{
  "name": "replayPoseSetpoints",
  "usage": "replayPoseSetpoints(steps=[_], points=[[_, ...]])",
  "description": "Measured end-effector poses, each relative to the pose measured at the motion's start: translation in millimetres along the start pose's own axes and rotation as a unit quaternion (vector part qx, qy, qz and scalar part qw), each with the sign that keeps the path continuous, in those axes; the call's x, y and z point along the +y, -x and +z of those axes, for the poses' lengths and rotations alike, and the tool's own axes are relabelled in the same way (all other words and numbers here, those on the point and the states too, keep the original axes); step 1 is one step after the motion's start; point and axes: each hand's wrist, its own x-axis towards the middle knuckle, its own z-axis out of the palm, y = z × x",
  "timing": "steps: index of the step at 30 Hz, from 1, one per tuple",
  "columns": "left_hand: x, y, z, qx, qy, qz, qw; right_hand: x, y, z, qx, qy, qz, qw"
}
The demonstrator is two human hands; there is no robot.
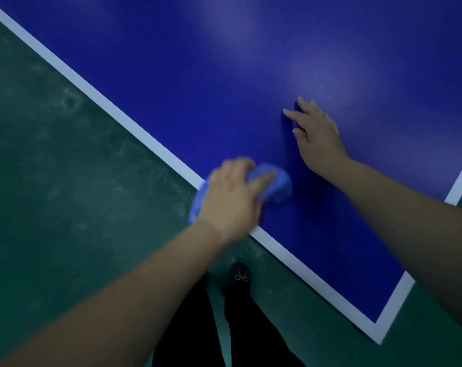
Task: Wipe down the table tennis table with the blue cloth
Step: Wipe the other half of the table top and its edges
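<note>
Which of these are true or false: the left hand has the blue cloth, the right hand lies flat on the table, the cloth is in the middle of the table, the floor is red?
1. The left hand holds the blue cloth. True.
2. The right hand rests on the table with straight fingers. True.
3. The cloth is mid-table. False: it is at the white edge line.
4. The floor is red. False: it is green.
</note>
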Motion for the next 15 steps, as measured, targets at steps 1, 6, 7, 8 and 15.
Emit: replayPoseSetpoints(steps=[1,6,7,8,15], points=[[9,19,0,-0.024,0.033,0.053,0.998,0,0,0,-0.002,0.000,0.001,1.000],[-44,26,-22,0.013,-0.009,0.013,1.000,-1,3,-2,-0.016,0.006,-0.002,1.000],[-57,15,-27,0.046,-0.025,-0.071,0.996,-2,3,-2,-0.016,0.009,-0.002,1.000],[-63,5,-30,0.067,-0.037,-0.151,0.986,-2,3,-2,-0.015,0.010,-0.002,1.000],[34,37,10,0.001,0.021,0.021,1.000,-4,0,0,-0.007,0.013,0.002,1.000]])
